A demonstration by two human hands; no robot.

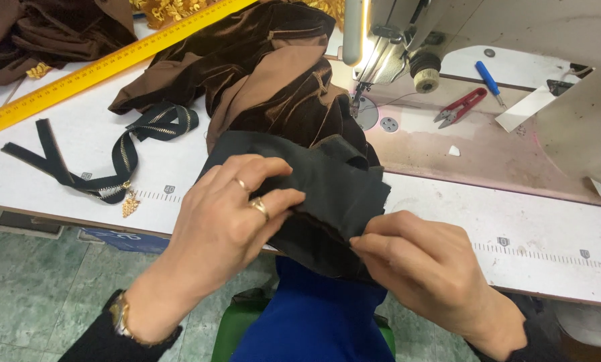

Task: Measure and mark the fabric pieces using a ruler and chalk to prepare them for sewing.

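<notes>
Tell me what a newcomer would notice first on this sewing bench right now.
Centre frame, the left hand and right hand pinch a piece of black fabric at the table's front edge. Behind it lies heaped brown velvet, running toward the sewing machine. A yellow ruler and black zipper lie left.

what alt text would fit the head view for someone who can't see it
Both hands, the left hand wearing rings and the right hand, pinch a dark fabric piece joined to brown velvet at a sewing table. A black zipper, yellow ruler, sewing machine and red snips lie around.
</notes>
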